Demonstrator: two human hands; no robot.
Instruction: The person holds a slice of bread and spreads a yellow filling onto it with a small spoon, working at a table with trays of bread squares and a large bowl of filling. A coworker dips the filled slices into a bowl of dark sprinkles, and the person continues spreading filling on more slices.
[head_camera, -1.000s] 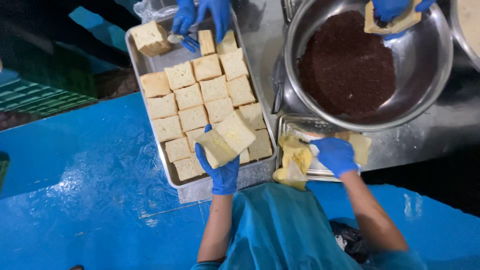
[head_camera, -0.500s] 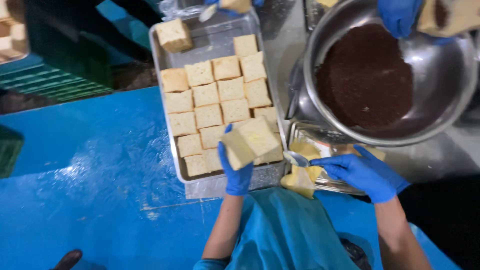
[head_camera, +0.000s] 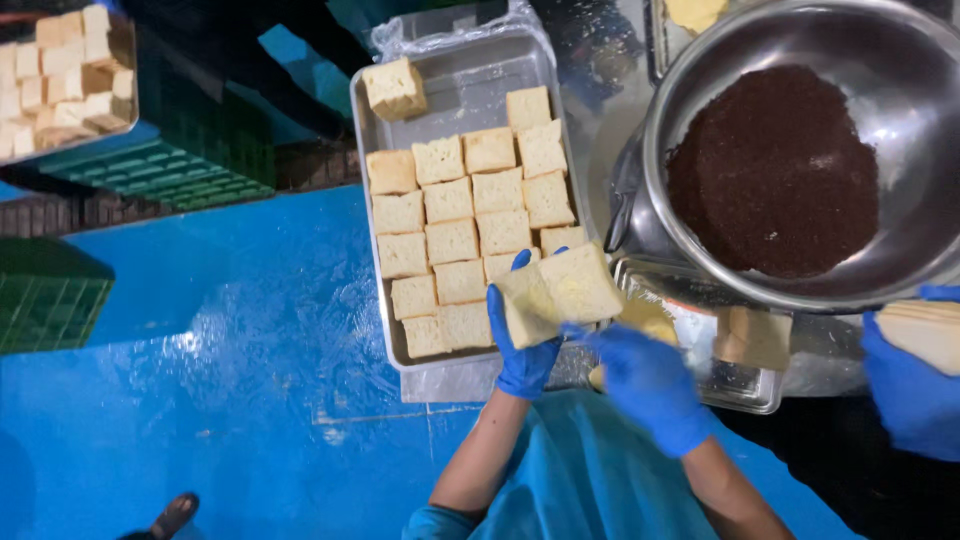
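While a blue floor (head_camera: 200, 330) spreads wide below the work, a worker in blue gloves stands at a metal counter (head_camera: 600, 150) crowded with pans. Largest on it is a steel bowl (head_camera: 900, 80) of dark brown crumbs (head_camera: 775, 170), and beside that sits a long metal tray (head_camera: 460, 80) lined with rows of pale bread squares (head_camera: 450, 240), one square lying apart near the far corner. The left hand (head_camera: 522, 350) is closed around two slices of bread (head_camera: 555, 295), thumb on one side and fingers on the other, held just above the tray's near end. The right hand (head_camera: 645, 385) is blurred at the slices' lower edge; whether it grips anything cannot be told. A smaller tray (head_camera: 745, 385) with yellowish pieces lies under the bowl's rim. Soft slices held by one edge could sag or tear, and a slip would likely drop them onto the packed rows or the floor. Another person's gloved hand (head_camera: 910, 385) holds a stack of slices at far right. Green crates (head_camera: 150, 170) and a further tray of bread (head_camera: 60, 70) stand at the left, the room dim.
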